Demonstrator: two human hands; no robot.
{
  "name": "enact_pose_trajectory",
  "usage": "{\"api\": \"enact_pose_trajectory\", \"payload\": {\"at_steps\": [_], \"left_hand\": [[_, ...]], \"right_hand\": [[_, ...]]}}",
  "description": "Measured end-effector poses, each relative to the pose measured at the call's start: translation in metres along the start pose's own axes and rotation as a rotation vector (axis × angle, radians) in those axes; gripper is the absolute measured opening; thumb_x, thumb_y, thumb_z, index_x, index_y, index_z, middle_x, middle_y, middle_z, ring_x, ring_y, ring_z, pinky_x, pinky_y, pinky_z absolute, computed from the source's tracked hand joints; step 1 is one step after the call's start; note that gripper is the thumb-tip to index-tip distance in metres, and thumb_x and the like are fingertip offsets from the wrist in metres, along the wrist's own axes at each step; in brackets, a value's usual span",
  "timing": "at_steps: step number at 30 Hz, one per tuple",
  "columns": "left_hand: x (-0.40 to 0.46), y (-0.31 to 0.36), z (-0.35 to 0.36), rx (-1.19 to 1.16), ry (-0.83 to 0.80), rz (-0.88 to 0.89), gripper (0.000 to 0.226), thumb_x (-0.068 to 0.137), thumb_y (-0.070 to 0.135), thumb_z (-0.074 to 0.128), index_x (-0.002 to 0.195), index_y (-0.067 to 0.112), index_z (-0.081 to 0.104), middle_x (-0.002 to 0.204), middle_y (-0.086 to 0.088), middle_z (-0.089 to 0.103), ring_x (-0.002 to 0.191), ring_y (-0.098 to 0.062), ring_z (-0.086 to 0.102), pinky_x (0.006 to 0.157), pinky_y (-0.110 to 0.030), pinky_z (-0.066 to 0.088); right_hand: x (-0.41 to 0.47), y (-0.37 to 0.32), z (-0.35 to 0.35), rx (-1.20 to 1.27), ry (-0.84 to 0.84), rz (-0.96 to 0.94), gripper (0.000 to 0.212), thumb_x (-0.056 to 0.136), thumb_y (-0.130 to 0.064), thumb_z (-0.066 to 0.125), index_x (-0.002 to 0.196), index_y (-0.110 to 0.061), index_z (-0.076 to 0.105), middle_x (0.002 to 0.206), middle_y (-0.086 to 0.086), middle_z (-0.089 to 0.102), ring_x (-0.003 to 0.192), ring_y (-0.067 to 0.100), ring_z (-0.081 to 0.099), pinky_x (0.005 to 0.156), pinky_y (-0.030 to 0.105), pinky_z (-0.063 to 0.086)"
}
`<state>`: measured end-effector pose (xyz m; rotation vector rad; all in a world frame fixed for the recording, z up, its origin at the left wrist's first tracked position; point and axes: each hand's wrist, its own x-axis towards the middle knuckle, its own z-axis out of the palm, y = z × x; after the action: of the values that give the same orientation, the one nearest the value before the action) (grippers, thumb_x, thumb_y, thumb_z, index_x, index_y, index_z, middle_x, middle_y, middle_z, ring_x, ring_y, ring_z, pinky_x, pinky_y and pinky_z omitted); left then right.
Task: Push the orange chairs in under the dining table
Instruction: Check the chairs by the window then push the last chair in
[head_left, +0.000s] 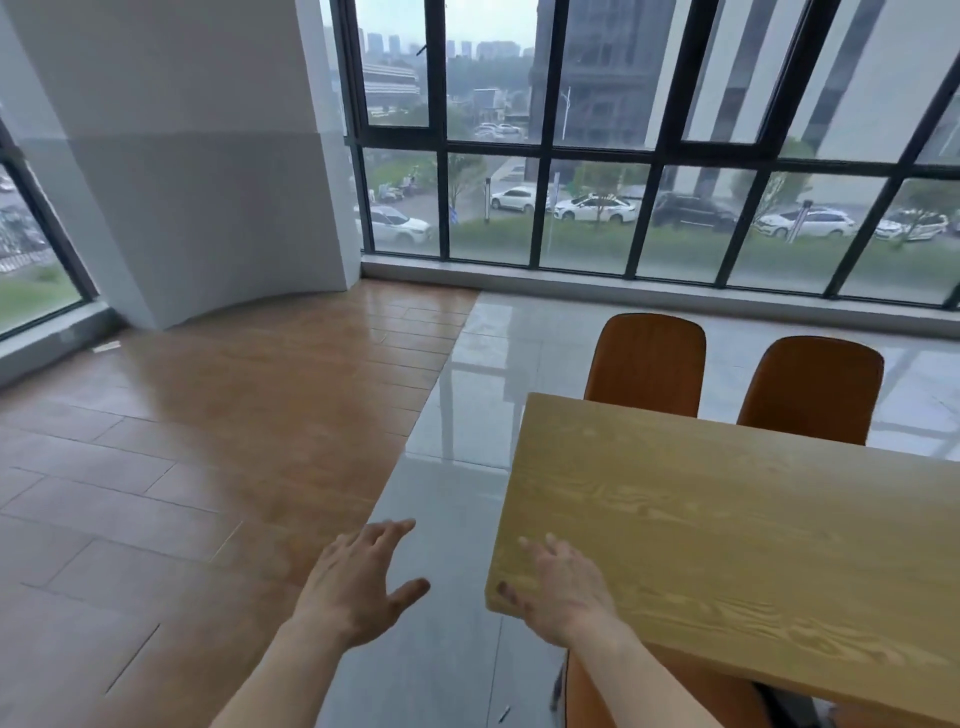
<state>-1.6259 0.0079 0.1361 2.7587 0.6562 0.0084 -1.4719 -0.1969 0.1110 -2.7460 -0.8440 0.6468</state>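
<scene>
Wooden counter (727, 545) fills the right side, its near-left corner just by the right hand (563, 592). Two orange chairs sit at the far edge: the left chair (647, 364) and the right chair (813, 389), backs upright, touching or just beside the counter's far edge, seats hidden under the top. A third orange chair (649, 696) shows at the near edge, low in frame, mostly tucked beneath the top; only part of it is visible under the right forearm.

Open room: glossy grey tile floor (457, 415) runs along the counter's left end, wood-look floor (208, 441) further left, both bare out to the white pillar (208, 156) and the window wall (623, 182). A tile strip lies between the far chairs and the window sill.

Left hand (358, 587) hangs over the tile, palm down, fingers spread, thumb out, holding nothing. Right hand is over the counter's near-left corner, palm down, fingers splayed, empty; contact with the top cannot be told. Both forearms reach forward from the bottom edge.
</scene>
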Motion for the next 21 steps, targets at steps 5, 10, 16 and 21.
{"api": "enact_pose_trajectory", "payload": {"at_steps": [5,10,16,21], "left_hand": [[0.124,-0.038,-0.004,-0.009,-0.035,0.103,0.074,0.085,0.067,0.049,0.148,0.041,0.018,0.153,0.013,0.030,0.137,-0.016,0.030,0.114,-0.036,0.024],[0.261,-0.087,-0.013,-0.008,-0.086,0.195,0.075,0.085,0.066,0.050,0.148,0.041,0.018,0.153,0.013,0.030,0.137,-0.018,0.031,0.114,-0.037,0.024],[0.439,-0.131,-0.052,0.004,-0.121,0.299,0.074,0.084,0.067,0.050,0.147,0.042,0.019,0.153,0.012,0.031,0.137,-0.018,0.032,0.113,-0.038,0.027],[0.574,-0.127,-0.059,0.007,-0.161,0.408,0.075,0.084,0.068,0.050,0.148,0.040,0.020,0.153,0.009,0.032,0.137,-0.019,0.033,0.113,-0.039,0.027]], "right_hand": [[0.104,-0.028,-0.016,0.007,0.026,0.078,0.079,0.094,-0.068,0.044,0.158,-0.034,0.013,0.167,0.006,0.008,0.152,0.027,0.010,0.123,0.045,0.012],[0.218,-0.063,-0.039,0.023,0.049,0.178,0.080,0.093,-0.069,0.044,0.157,-0.035,0.013,0.167,0.005,0.009,0.152,0.026,0.010,0.122,0.046,0.014],[0.345,-0.110,-0.106,0.060,0.097,0.278,0.076,0.096,-0.066,0.042,0.158,-0.032,0.015,0.167,0.006,0.013,0.151,0.027,0.010,0.121,0.044,0.015],[0.448,-0.112,-0.145,0.103,0.134,0.358,0.075,0.096,-0.066,0.043,0.157,-0.032,0.017,0.166,0.007,0.013,0.151,0.026,0.011,0.121,0.044,0.014]]}}
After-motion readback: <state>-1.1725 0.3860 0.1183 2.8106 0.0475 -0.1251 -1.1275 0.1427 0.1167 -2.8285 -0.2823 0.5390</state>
